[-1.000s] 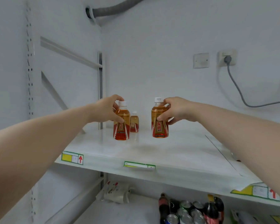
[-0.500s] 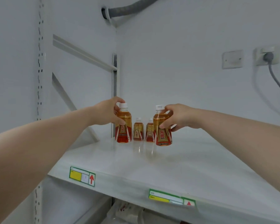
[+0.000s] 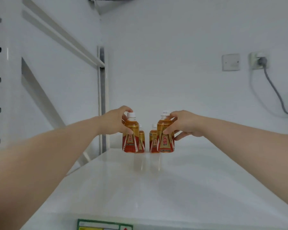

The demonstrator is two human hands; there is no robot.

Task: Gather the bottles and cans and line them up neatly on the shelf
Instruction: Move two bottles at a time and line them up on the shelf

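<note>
Since the earlier frame both hands have carried their bottles deeper along the shelf, and each held bottle now overlaps one of the two standing behind.

The left hand (image 3: pixel 114 121) curls round the shoulder of the left bottle (image 3: pixel 130 135), fingers just under its white cap. The right hand (image 3: pixel 184 124) grips the right bottle (image 3: pixel 165 138) the same way, thumb across the label's upper edge. Both bottles are upright. Their bases sit at shelf level, though I cannot tell whether they rest on it.

Just beyond the fingertips, between the two hands, stand the back bottles (image 3: pixel 141 140), small and close together. Under both wrists runs the glossy white shelf (image 3: pixel 156 188), with a price label (image 3: pixel 105 224) on its front lip. Well past the right hand is a wall socket (image 3: pixel 259 61).

The risk, as I judge it, is a push too far inward: either held bottle could knock the one behind and topple it. A grip this high could also tip a bottle on release, and the slick shelf would let it slide.
</note>
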